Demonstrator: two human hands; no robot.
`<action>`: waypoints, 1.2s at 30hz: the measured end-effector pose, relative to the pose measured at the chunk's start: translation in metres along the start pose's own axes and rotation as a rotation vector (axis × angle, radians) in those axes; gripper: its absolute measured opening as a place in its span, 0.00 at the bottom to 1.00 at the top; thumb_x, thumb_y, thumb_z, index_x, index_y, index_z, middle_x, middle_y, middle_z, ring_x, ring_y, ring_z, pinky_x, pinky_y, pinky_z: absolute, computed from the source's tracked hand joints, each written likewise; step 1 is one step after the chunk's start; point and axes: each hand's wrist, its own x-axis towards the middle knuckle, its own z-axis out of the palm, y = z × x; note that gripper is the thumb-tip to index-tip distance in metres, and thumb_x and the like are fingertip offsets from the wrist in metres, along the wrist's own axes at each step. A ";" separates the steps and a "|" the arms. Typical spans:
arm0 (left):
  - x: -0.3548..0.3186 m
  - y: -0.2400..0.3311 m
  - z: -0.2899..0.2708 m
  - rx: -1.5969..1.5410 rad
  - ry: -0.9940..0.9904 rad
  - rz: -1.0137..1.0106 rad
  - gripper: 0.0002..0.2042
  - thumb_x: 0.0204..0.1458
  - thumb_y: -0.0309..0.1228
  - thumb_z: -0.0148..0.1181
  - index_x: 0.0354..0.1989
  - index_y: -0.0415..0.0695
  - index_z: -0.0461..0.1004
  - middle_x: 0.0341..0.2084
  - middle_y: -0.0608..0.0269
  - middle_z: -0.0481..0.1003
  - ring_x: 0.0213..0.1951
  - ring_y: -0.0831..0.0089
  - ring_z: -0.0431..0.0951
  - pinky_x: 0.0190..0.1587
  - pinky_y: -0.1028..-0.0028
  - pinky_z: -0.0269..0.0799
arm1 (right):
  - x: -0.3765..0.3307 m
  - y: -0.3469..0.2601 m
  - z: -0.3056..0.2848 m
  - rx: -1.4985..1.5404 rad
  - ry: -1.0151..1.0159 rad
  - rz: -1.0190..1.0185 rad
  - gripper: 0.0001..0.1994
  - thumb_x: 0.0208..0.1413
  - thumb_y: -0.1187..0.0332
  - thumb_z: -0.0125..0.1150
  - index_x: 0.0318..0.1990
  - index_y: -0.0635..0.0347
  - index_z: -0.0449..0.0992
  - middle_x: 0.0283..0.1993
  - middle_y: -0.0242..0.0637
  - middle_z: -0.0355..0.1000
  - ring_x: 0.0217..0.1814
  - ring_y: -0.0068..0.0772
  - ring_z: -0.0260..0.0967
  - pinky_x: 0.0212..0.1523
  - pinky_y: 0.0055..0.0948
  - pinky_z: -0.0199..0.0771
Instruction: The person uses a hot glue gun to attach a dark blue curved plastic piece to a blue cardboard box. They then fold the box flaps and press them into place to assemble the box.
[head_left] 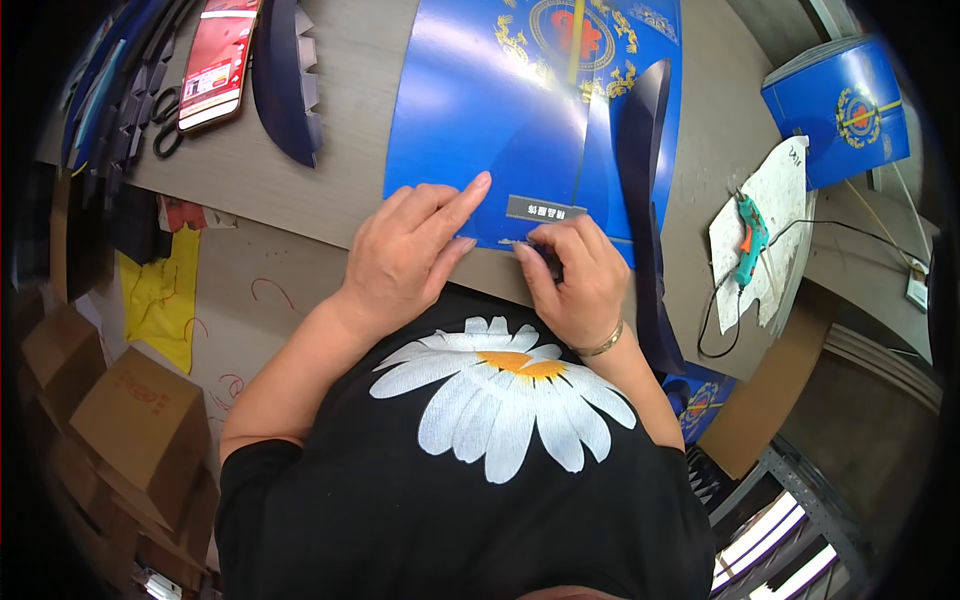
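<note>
Left hand [410, 255]: laid flat, fingers extended, pressed on the near left corner of the blue printed sheet [470, 110]; nothing is gripped.
Right hand [570, 280]: curled, fingertips pinched at the sheet's near edge over a small dark item; its kind cannot be told.
Sheet position: flat on the bench [330, 150], at the near edge.
Technique: the sheet is best kept pinned while the edge is worked.
Edges: the bench rim lies directly under both hands.
Open room: bare bench left of the sheet; the glue gun [748, 240] lies well apart, right.
</note>
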 end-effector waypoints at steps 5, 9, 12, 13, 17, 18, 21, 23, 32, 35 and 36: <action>0.000 -0.001 0.000 -0.003 0.004 0.002 0.34 0.46 0.22 0.72 0.66 0.47 0.73 0.44 0.58 0.78 0.41 0.60 0.78 0.44 0.64 0.75 | 0.014 -0.013 0.006 -0.022 -0.129 0.105 0.11 0.48 0.67 0.74 0.33 0.56 0.75 0.31 0.34 0.70 0.29 0.39 0.72 0.28 0.35 0.71; 0.000 0.000 0.000 -0.012 0.007 -0.008 0.34 0.46 0.22 0.72 0.66 0.47 0.73 0.44 0.59 0.78 0.41 0.60 0.78 0.43 0.64 0.75 | 0.020 -0.016 0.002 -0.043 -0.201 0.117 0.10 0.48 0.69 0.72 0.33 0.56 0.73 0.31 0.34 0.70 0.30 0.39 0.72 0.29 0.37 0.73; 0.000 0.000 0.000 -0.022 0.010 -0.012 0.34 0.46 0.21 0.71 0.66 0.48 0.73 0.44 0.59 0.78 0.41 0.60 0.78 0.43 0.64 0.75 | 0.023 -0.018 0.000 -0.059 -0.243 0.107 0.10 0.47 0.70 0.70 0.32 0.57 0.73 0.32 0.35 0.69 0.31 0.39 0.73 0.30 0.38 0.73; 0.000 -0.001 0.001 -0.025 0.012 -0.011 0.34 0.46 0.21 0.71 0.66 0.48 0.73 0.44 0.59 0.78 0.41 0.61 0.78 0.43 0.64 0.75 | 0.024 -0.018 -0.001 -0.061 -0.262 0.114 0.10 0.47 0.70 0.70 0.32 0.57 0.72 0.32 0.35 0.69 0.31 0.40 0.73 0.30 0.38 0.74; 0.000 0.000 -0.001 -0.036 0.015 -0.010 0.34 0.46 0.21 0.71 0.66 0.48 0.73 0.43 0.59 0.77 0.40 0.60 0.78 0.43 0.64 0.75 | 0.023 -0.019 0.003 -0.066 -0.264 0.120 0.11 0.45 0.71 0.68 0.34 0.57 0.72 0.32 0.35 0.70 0.31 0.41 0.73 0.30 0.39 0.74; 0.000 0.000 -0.001 -0.041 0.018 -0.008 0.34 0.46 0.21 0.71 0.66 0.47 0.73 0.43 0.59 0.77 0.40 0.60 0.77 0.43 0.64 0.74 | 0.023 -0.019 0.004 -0.068 -0.262 0.129 0.11 0.45 0.72 0.68 0.35 0.57 0.71 0.33 0.36 0.70 0.31 0.42 0.73 0.30 0.39 0.74; 0.001 0.000 -0.001 -0.051 0.028 -0.004 0.33 0.46 0.21 0.71 0.66 0.47 0.74 0.43 0.59 0.77 0.40 0.61 0.77 0.42 0.64 0.74 | 0.021 -0.020 0.006 -0.071 -0.258 0.159 0.12 0.44 0.72 0.68 0.36 0.57 0.71 0.33 0.36 0.70 0.32 0.43 0.73 0.30 0.40 0.74; 0.001 0.000 0.000 -0.053 0.031 -0.001 0.33 0.46 0.21 0.71 0.66 0.47 0.74 0.43 0.59 0.77 0.40 0.61 0.77 0.42 0.64 0.74 | 0.020 -0.020 0.007 -0.071 -0.259 0.182 0.13 0.45 0.72 0.67 0.37 0.57 0.71 0.33 0.37 0.71 0.32 0.43 0.73 0.30 0.40 0.74; 0.001 0.000 0.001 -0.051 0.042 0.002 0.33 0.46 0.21 0.71 0.66 0.47 0.74 0.42 0.59 0.77 0.39 0.61 0.77 0.42 0.64 0.74 | 0.023 -0.020 0.001 -0.043 -0.288 0.185 0.12 0.47 0.72 0.66 0.38 0.58 0.71 0.34 0.38 0.72 0.34 0.45 0.74 0.34 0.40 0.75; 0.001 0.000 0.000 -0.051 0.030 -0.002 0.33 0.46 0.21 0.71 0.66 0.47 0.74 0.42 0.59 0.77 0.39 0.61 0.77 0.41 0.64 0.74 | 0.026 -0.022 0.001 -0.040 -0.279 0.152 0.11 0.46 0.72 0.65 0.37 0.58 0.70 0.33 0.37 0.71 0.34 0.44 0.74 0.33 0.41 0.75; 0.001 0.000 0.000 -0.049 0.027 -0.005 0.33 0.46 0.21 0.71 0.66 0.47 0.74 0.42 0.59 0.77 0.39 0.61 0.77 0.41 0.65 0.74 | 0.026 -0.022 0.002 -0.049 -0.277 0.145 0.11 0.46 0.73 0.65 0.36 0.57 0.70 0.33 0.37 0.71 0.34 0.44 0.74 0.33 0.41 0.74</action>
